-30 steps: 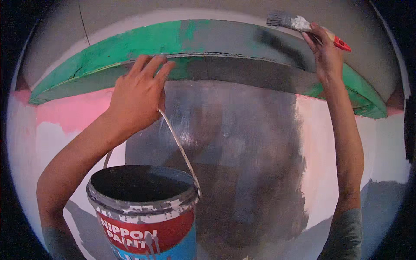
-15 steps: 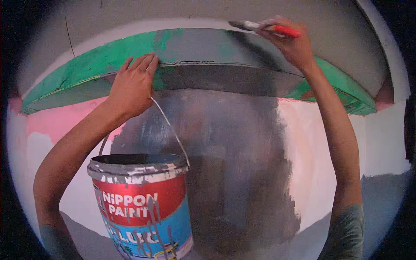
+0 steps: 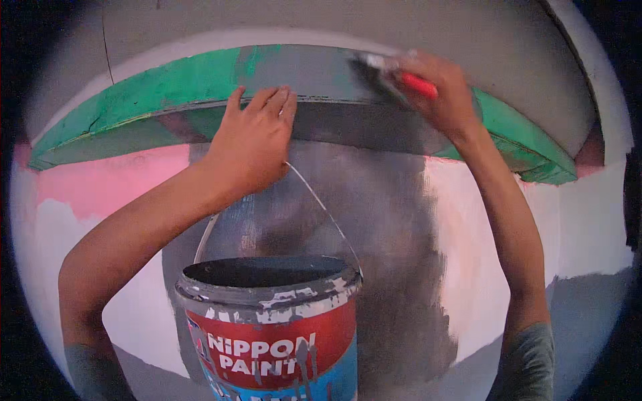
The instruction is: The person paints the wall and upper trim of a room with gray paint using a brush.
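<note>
My left hand (image 3: pixel 254 137) is raised, its fingertips on the lower edge of a curved ledge (image 3: pixel 160 83), painted green with a grey middle stretch. From this hand hangs a paint bucket (image 3: pixel 271 321) by its thin wire handle (image 3: pixel 326 210); the spot where the wire crosses the palm or wrist is hidden. Red and blue show on the bucket's side, with grey drips and a grey-smeared rim; its inside looks dark. My right hand (image 3: pixel 438 93) is closed round a paintbrush (image 3: pixel 420 85) with a red handle. The brush's dark bristles, blurred, are at the ledge's grey face.
Below the ledge, the wall (image 3: pixel 394 267) carries a large dark grey patch between pink and white areas. A grey ceiling (image 3: pixel 321 20) spreads above the ledge. Dark grey covers the lower wall (image 3: pixel 588 321) at the right.
My left hand has slid right along the ledge, and the bucket has swung right and lower with it. My right hand has dropped a little, bringing the brush down onto the ledge's face.
</note>
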`<control>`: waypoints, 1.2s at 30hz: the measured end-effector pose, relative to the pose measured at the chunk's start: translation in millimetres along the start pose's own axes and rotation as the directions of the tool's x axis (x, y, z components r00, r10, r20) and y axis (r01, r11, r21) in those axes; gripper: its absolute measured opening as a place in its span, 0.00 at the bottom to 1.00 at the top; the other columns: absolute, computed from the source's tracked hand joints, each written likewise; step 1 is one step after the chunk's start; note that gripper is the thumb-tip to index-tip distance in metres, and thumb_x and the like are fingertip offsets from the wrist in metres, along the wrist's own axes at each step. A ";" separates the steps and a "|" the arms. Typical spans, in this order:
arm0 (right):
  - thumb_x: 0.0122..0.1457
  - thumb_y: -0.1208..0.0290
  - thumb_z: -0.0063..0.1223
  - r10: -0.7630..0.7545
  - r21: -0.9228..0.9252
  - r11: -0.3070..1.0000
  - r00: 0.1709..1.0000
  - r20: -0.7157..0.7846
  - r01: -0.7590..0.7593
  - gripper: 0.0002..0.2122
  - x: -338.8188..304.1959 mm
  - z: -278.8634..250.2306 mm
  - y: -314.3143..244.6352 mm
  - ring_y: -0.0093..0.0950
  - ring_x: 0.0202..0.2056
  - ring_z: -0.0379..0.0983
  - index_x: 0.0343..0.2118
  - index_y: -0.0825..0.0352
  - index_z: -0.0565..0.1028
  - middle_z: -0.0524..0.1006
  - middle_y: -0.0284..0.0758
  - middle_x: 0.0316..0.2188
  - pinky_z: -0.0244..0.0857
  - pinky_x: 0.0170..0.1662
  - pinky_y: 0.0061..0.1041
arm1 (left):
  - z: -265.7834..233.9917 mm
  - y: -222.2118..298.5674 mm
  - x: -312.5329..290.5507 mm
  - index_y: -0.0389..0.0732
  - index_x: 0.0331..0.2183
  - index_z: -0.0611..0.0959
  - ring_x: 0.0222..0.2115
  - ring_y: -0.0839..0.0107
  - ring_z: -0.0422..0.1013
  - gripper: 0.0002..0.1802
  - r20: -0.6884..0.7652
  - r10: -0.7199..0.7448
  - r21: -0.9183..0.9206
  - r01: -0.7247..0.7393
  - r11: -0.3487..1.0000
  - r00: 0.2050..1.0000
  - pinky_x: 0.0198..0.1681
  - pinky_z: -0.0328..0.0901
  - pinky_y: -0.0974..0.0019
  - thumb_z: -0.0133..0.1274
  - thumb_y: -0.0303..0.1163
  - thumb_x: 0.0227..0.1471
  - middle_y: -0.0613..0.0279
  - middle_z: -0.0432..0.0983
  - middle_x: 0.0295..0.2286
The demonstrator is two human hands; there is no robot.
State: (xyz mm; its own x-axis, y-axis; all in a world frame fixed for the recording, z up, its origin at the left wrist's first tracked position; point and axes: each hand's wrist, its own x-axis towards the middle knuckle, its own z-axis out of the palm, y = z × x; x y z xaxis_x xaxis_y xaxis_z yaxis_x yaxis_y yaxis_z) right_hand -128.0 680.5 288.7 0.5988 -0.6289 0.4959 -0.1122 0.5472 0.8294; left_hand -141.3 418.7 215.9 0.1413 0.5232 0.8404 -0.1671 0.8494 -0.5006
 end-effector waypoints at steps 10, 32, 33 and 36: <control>0.41 0.76 0.53 -0.027 0.082 0.997 0.979 0.201 0.010 0.13 -18.5 0.6 -32.9 0.40 0.31 0.71 0.34 0.59 0.73 0.74 0.37 0.29 0.65 0.33 0.31 | -5.3 0.3 -8.3 0.31 0.46 0.63 0.49 0.59 0.56 0.33 -0.038 0.015 0.014 -0.014 1.000 0.999 0.52 0.49 0.50 0.51 0.26 0.33 0.50 0.61 0.46; 0.42 0.74 0.52 0.010 -0.097 0.995 0.998 -0.055 -0.015 0.12 26.4 30.6 17.5 0.38 0.31 0.71 0.33 0.58 0.73 0.73 0.37 0.28 0.66 0.33 0.31 | -2.2 10.0 -16.4 0.31 0.46 0.64 0.48 0.59 0.57 0.33 -0.043 0.044 0.000 -0.044 0.999 0.998 0.52 0.48 0.51 0.51 0.28 0.32 0.51 0.61 0.46; 0.42 0.74 0.52 -0.021 -0.032 0.999 1.000 -0.020 0.020 0.12 23.8 34.6 13.4 0.38 0.32 0.71 0.33 0.58 0.73 0.73 0.38 0.28 0.66 0.33 0.30 | -1.1 11.2 -17.0 0.31 0.46 0.64 0.48 0.59 0.57 0.33 -0.036 0.043 -0.005 -0.043 0.999 0.998 0.52 0.48 0.51 0.51 0.28 0.33 0.51 0.61 0.46; 0.42 0.74 0.51 -0.055 0.054 0.997 0.992 0.113 0.049 0.11 5.9 27.5 -22.7 0.37 0.32 0.71 0.32 0.59 0.74 0.73 0.38 0.29 0.66 0.33 0.30 | 0.8 11.1 -23.8 0.31 0.46 0.64 0.48 0.60 0.57 0.33 -0.003 0.034 0.005 -0.034 0.999 0.999 0.52 0.48 0.51 0.51 0.28 0.33 0.52 0.61 0.46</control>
State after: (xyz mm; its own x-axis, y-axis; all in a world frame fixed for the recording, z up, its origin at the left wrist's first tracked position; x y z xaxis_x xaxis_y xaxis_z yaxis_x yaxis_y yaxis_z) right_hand -143.7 649.2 279.8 0.5103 -0.7164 0.4757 -0.1255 0.4852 0.8654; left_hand -147.3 415.6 190.5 0.1383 0.5517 0.8225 -0.1766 0.8309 -0.5277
